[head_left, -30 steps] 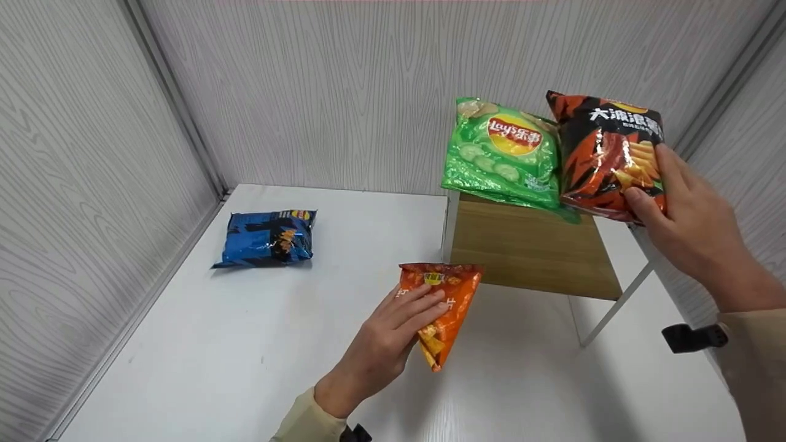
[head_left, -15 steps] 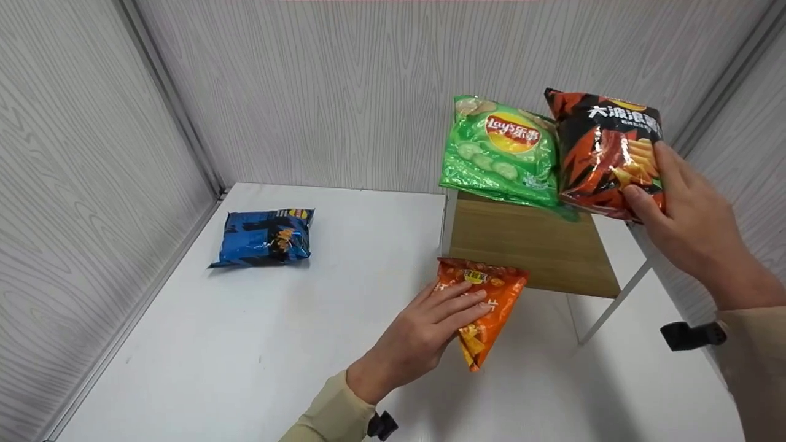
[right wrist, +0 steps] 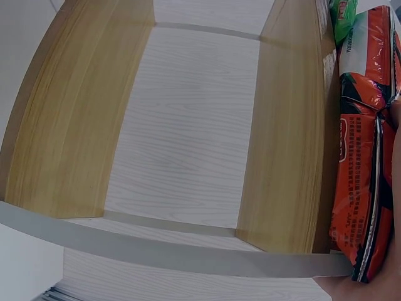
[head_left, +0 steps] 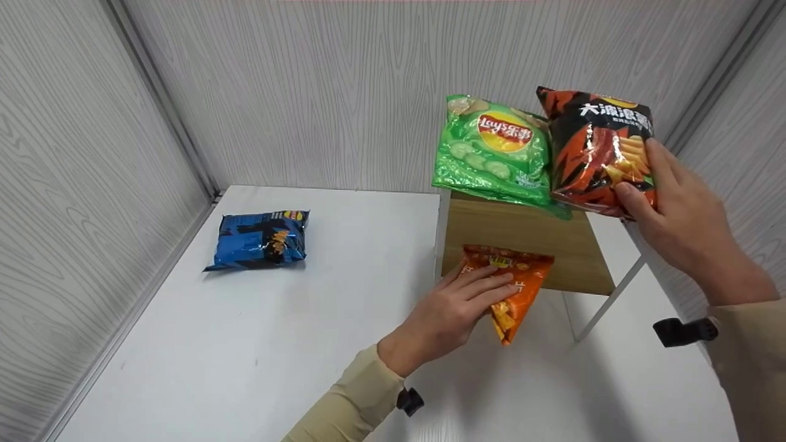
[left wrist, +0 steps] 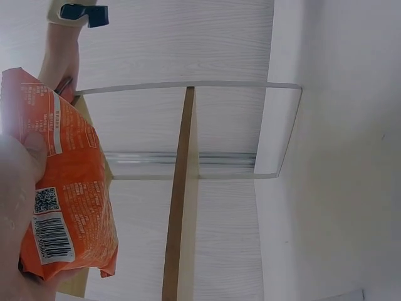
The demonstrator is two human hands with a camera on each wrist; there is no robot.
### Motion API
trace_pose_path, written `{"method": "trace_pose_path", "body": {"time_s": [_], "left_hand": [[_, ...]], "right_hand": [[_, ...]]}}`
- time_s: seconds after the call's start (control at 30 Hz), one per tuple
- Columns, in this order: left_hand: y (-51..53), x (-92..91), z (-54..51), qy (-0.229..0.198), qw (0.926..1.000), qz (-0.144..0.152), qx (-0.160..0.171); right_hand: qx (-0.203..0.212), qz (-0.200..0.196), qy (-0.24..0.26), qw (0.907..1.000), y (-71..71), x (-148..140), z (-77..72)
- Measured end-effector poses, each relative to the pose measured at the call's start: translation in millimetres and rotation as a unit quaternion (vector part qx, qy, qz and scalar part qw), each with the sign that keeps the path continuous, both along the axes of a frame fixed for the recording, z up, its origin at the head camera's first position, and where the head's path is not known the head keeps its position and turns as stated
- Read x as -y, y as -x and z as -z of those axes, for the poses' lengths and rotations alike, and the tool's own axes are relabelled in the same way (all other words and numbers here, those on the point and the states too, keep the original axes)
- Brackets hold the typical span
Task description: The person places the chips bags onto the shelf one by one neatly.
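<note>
My left hand [head_left: 451, 310] grips an orange chip bag [head_left: 522, 294], fingers across its front, before the lower board of a rack. In the left wrist view my thumb lies on the bag's back [left wrist: 75, 169], where a barcode shows. My right hand [head_left: 688, 215] holds a red-and-black chip bag [head_left: 599, 153] by its right side at the rack's top. A green Lay's chip bag [head_left: 491, 153] lies directly left of it, their edges meeting. In the right wrist view the red-and-black bag [right wrist: 366, 157] stands by the top board's edge.
The rack has wooden boards [head_left: 528, 230] and a pale metal frame [head_left: 614, 298], standing on a white table [head_left: 307, 337]. A blue chip bag [head_left: 261, 239] lies at the table's back left. Pale wood-grain panels [head_left: 319, 92] enclose the back and sides.
My left hand has carried the orange chip bag right and slightly up, from beside the rack to in front of its lower board. My right hand stays on the red-and-black chip bag.
</note>
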State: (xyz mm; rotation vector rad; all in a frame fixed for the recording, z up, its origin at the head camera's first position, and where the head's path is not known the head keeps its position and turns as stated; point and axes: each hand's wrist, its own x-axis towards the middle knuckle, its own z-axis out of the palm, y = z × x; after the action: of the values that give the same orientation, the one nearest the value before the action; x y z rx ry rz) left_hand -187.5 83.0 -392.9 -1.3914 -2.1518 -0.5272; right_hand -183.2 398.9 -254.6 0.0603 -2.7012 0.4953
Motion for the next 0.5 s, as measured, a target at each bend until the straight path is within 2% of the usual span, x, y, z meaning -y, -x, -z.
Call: {"method": "trace_pose_path", "body": {"time_s": [0.3, 0.5], "left_hand": [[16.5, -34.1, -13.2, 0.049, 0.9986, -0.017, -0.012], [26.3, -57.2, -21.0, 0.077, 0.9966, -0.029, -0.004]], "right_hand": [[0.003, -0.013, 0.014, 0.9998, -1.6, 0.2, -1.1], [-0.002, -0.013, 0.017, 0.9998, -1.8, 0.0, -0.6]]}}
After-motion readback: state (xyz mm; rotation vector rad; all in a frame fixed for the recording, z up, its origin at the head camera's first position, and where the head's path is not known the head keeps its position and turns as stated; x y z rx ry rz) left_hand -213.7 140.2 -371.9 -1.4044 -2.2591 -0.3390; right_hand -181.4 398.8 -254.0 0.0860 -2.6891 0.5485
